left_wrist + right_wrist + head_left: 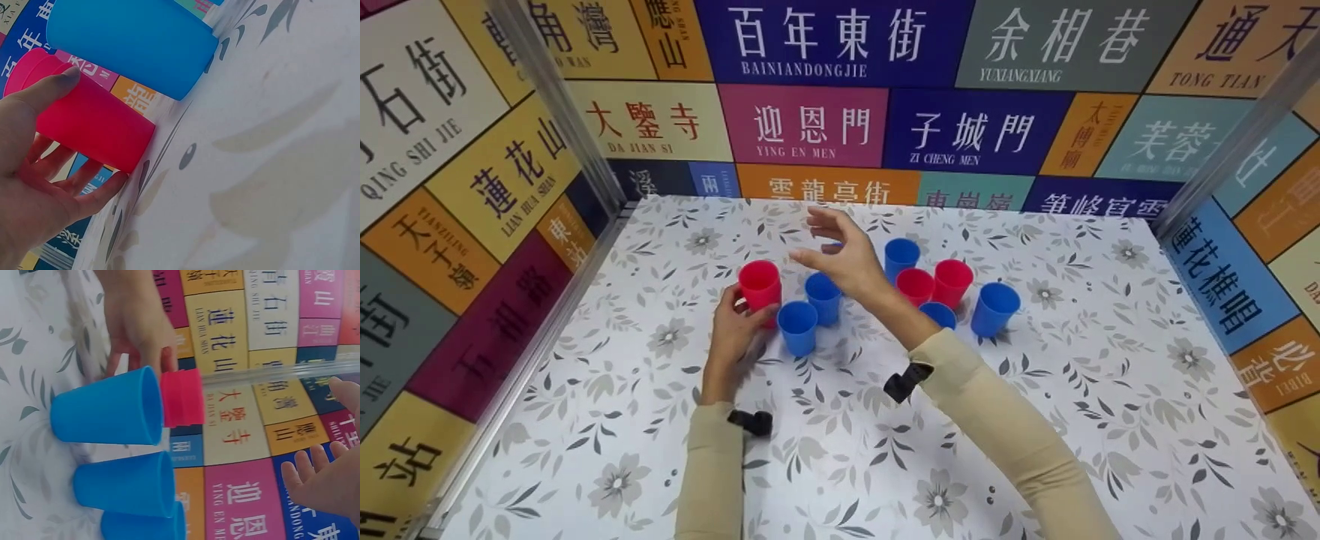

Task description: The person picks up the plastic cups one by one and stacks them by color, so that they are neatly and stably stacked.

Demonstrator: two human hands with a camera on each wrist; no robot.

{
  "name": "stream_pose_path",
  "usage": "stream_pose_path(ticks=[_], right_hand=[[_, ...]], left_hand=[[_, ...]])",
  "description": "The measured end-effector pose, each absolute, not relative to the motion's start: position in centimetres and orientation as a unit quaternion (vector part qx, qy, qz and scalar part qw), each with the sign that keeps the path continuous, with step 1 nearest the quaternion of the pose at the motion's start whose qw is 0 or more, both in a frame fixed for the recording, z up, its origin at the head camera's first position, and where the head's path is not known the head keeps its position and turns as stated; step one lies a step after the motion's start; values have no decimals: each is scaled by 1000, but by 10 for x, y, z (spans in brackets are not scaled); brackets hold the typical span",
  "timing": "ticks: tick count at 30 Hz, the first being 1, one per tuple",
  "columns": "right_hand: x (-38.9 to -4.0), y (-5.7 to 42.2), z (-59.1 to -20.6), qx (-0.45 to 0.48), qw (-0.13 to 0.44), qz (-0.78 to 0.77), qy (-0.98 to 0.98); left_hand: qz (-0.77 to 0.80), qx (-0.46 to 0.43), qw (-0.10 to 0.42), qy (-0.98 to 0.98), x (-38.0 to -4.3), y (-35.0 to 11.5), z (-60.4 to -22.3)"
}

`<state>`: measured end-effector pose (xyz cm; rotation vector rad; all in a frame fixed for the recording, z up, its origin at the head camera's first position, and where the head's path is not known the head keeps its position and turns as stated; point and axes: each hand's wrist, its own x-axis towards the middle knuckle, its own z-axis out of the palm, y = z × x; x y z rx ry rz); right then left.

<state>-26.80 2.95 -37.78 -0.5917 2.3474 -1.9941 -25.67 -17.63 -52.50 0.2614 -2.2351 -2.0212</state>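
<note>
At the left of the group, my left hand (733,326) holds a red cup (760,283) upright, its thumb on one side and fingers round the other. Several stacked rims show at the top of this red cup (93,115) in the left wrist view, so cups are nested there. My right hand (846,259) hovers above the cups, fingers spread and holding nothing. Just right of the red stack stand a blue cup (797,330) and another blue cup (823,300). A third blue cup (832,247) is mostly hidden behind my right hand.
Farther right stand two red cups, a nearer red cup (915,283) and a red cup (954,279) beside it. Around them are a blue cup (901,256), a partly covered blue cup (939,313) and a blue cup (996,309). Sign-patterned walls (802,124) border the floral tabletop (810,450).
</note>
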Motion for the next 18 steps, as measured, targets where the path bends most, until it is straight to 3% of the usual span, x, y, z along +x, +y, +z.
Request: stream_pose_path(ticks=[18], right_hand=[[-251,100,-358,-203,-90,-607,763]], left_hand=[[-658,95,47,-745,-257,-177,-525]])
